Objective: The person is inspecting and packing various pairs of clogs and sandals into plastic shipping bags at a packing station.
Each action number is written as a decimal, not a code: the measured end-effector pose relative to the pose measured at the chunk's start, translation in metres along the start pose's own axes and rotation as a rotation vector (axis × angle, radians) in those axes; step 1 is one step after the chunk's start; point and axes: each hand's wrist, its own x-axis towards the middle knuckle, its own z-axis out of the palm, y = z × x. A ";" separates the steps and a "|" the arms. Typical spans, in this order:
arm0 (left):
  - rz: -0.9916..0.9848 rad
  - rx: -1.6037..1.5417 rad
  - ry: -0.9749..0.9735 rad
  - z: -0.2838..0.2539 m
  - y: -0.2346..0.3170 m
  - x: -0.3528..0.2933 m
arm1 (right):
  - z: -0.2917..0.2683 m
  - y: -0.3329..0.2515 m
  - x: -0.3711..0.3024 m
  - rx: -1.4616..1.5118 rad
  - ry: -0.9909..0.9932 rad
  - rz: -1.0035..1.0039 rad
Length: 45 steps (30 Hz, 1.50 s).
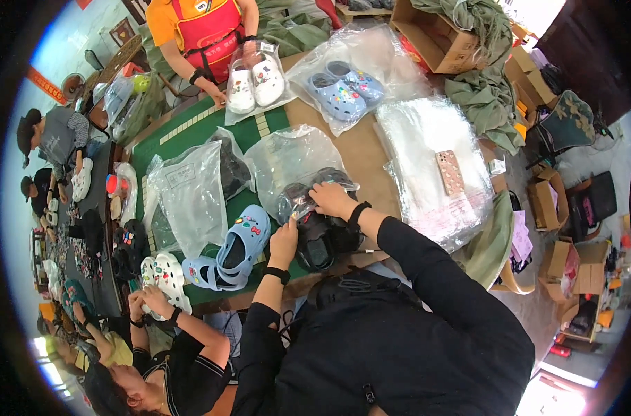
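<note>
Black clogs (317,251) lie near the middle of the near edge of the desk (371,156), close to the wearer's body, a clear bag (294,149) spread beyond them and over part of the pair. How much of the pair sits inside the film I cannot tell.

The right hand (333,200) rests palm down over the upper end of the clogs, its fingers half curled. The left hand (283,244) comes to their left side, fingers bent close together; whether either hand grips clog or film is too small to tell.

The step in hand looks like fitting the pair and its bag together. As I judge it, the next move calls for one hand steadying the clogs while the other eases the film past the straps without snagging.

Blue clogs (242,243) stand unwrapped to the left along the near edge. Toward the right edge lies a stack of clear bags (426,132), with a pink phone case (449,172) on top.
</note>
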 end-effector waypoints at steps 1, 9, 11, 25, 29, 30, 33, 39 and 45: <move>0.020 -0.064 0.023 0.000 0.000 -0.002 | -0.001 -0.001 0.004 -0.026 -0.102 -0.054; 0.146 -0.057 0.032 -0.007 0.001 -0.003 | -0.005 0.033 0.001 -0.102 -0.052 0.001; 0.160 -0.053 0.037 -0.005 0.000 -0.007 | -0.009 0.043 -0.009 -0.022 -0.057 0.315; -0.483 -0.495 -0.137 0.030 -0.006 -0.039 | 0.028 0.058 -0.087 0.053 -0.027 0.441; -0.601 -0.472 -0.384 0.028 -0.005 -0.027 | 0.031 0.064 -0.073 0.122 -0.121 0.599; -0.604 -0.494 -0.360 0.031 -0.005 -0.025 | 0.039 0.070 -0.076 0.122 -0.116 0.599; -0.586 -0.521 -0.349 0.039 -0.009 -0.027 | 0.052 0.076 -0.082 0.429 0.088 0.599; -0.511 -0.570 -0.274 0.041 -0.008 -0.041 | 0.053 0.048 -0.102 0.486 0.103 0.785; -0.352 -0.564 -0.406 0.026 -0.005 -0.068 | 0.030 0.025 -0.134 0.356 -0.015 0.699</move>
